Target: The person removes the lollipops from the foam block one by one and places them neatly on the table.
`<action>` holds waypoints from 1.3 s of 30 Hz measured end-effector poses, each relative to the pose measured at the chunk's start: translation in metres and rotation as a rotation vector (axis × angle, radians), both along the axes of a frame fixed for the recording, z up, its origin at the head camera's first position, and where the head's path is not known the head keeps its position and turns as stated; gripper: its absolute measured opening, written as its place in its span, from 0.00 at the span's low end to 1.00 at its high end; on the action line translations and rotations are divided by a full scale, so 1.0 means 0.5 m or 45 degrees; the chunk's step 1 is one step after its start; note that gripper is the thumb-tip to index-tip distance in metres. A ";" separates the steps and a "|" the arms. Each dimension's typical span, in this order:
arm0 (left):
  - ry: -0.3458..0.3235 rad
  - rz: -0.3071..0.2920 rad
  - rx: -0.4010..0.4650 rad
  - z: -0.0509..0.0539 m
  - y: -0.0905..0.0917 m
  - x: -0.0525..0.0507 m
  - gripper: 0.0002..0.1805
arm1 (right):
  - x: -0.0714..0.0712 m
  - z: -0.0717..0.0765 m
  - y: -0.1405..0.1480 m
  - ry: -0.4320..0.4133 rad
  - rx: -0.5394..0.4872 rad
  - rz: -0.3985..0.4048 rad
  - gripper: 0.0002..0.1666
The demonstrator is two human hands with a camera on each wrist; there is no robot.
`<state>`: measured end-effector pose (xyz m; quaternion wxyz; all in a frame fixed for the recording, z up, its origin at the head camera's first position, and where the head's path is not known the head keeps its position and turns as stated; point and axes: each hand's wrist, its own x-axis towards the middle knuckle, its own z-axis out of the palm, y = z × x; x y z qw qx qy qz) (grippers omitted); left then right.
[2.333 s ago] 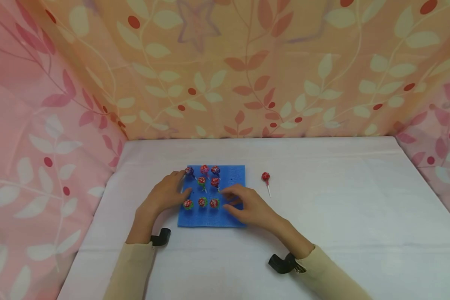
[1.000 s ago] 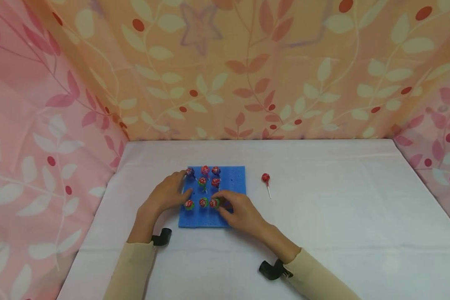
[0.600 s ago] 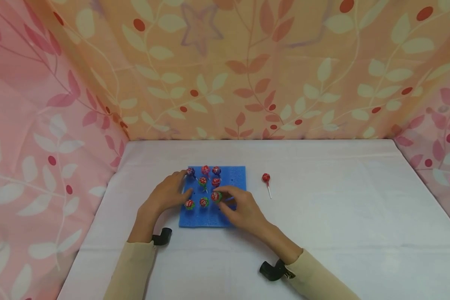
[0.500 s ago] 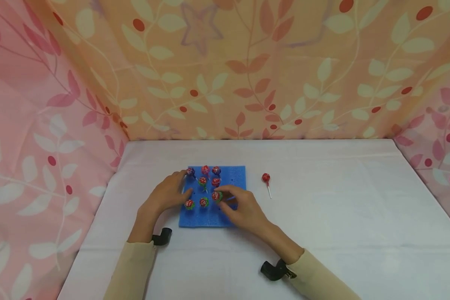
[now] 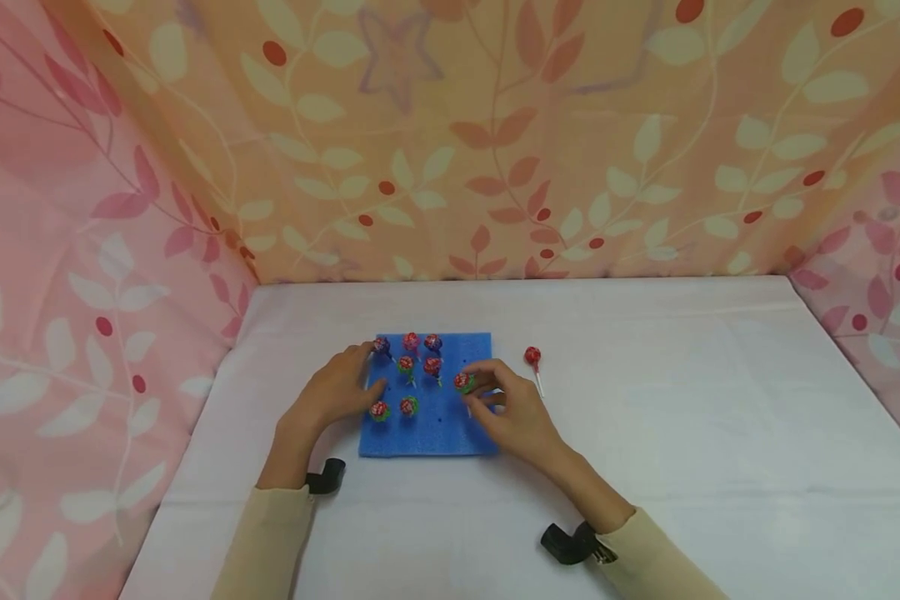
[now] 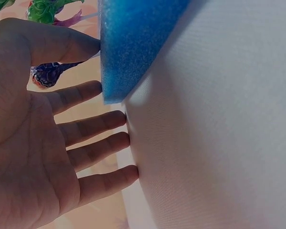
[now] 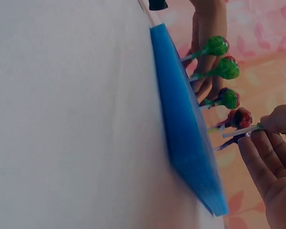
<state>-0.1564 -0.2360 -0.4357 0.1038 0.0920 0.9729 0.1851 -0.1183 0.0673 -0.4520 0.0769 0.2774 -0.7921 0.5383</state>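
Note:
My right hand [image 5: 521, 421] pinches a red-and-green wrapped lollipop [image 5: 462, 382] above the right part of a blue foam block [image 5: 412, 440]. In the right wrist view its white stick [image 7: 238, 131] points at the block, apart from it. My left hand [image 5: 330, 387] steadies the block's left side; in the left wrist view, thumb and index fingertip touch the foam [image 6: 128, 47] and the other fingers lie nearly straight against the cloth. Several lollipops stand in the foam, among them a red-green one [image 5: 408, 406] in front and a purple one [image 5: 382, 345] at the back left.
A red lollipop [image 5: 532, 356] lies on the white cloth-covered table [image 5: 682, 417], right of the block. A small bare hole [image 5: 440, 420] shows in the foam's front row. Patterned curtains [image 5: 480, 150] close off the back and sides.
My right hand has taken the front-row right lollipop, lifted it out of the foam and carried it right and slightly back. The left hand has stayed in place.

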 end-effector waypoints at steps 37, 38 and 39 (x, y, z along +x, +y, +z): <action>-0.002 0.011 -0.003 0.007 0.004 0.004 0.42 | -0.036 -0.002 0.122 -0.089 -0.024 -0.246 0.24; -0.001 0.011 -0.004 0.007 0.004 0.005 0.42 | -0.037 -0.003 0.123 -0.091 -0.017 -0.250 0.24; -0.001 0.011 -0.003 0.008 0.003 0.005 0.42 | -0.038 -0.004 0.125 -0.093 -0.012 -0.253 0.24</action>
